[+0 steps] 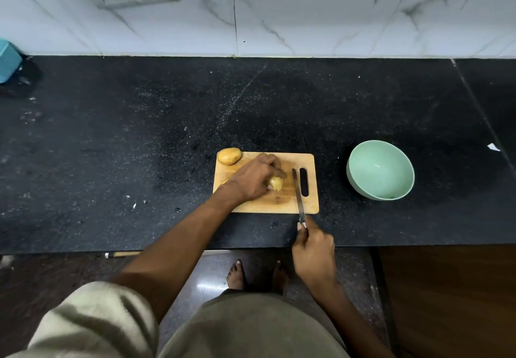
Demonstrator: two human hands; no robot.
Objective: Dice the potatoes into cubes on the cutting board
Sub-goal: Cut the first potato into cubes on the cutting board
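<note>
Just one cam here, head-mounted and wide-angle, looking forward and steeply down from standing height. It faces a marble wall (307,8) at 12 o'clock, with the black countertop (139,148) running 9 to 3 across mid-frame. The wearer's own feet (237,276) show around 6 o'clock. The edges bend a bit.

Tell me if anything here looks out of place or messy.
Slightly. The whole potato sits half off the cutting board's far left corner, and small scraps are scattered on the black counter. Otherwise nothing stands out.
</note>
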